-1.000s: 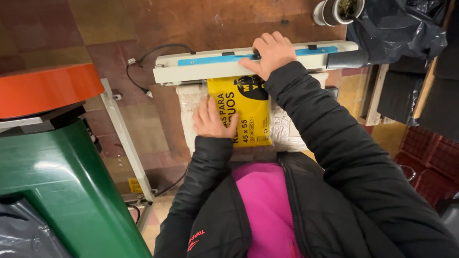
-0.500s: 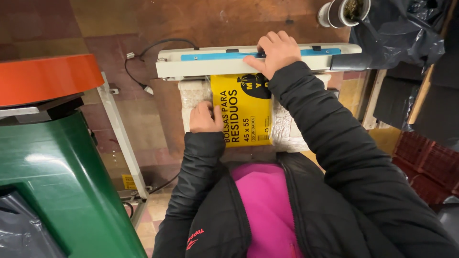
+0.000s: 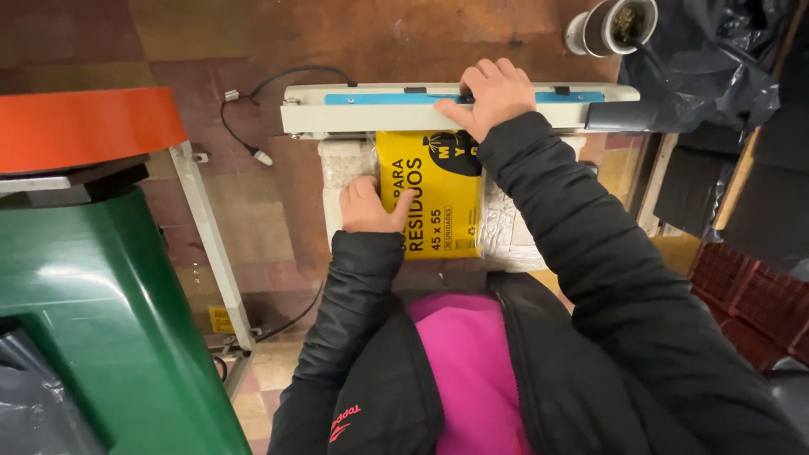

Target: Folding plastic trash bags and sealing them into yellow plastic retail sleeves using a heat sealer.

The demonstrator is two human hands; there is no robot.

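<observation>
Green bin (image 3: 101, 329) with orange lid (image 3: 84, 126) sits far left of the sealer bar (image 3: 379, 107). Left hand (image 3: 369, 206) lies flat, fingers loosely together, on the yellow pack (image 3: 434, 202) just below the bar. Pack's top edge is tucked under the bar. Right hand (image 3: 491, 97) presses on the bar, fingers spread, gripping nothing. Cup (image 3: 613, 25) stands beyond the bar's right end.

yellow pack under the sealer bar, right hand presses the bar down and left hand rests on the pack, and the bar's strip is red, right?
Not quite: the head view shows the strip on the sealer bar is blue, not red. The right hand presses the bar and the left hand rests on the yellow pack.
</observation>
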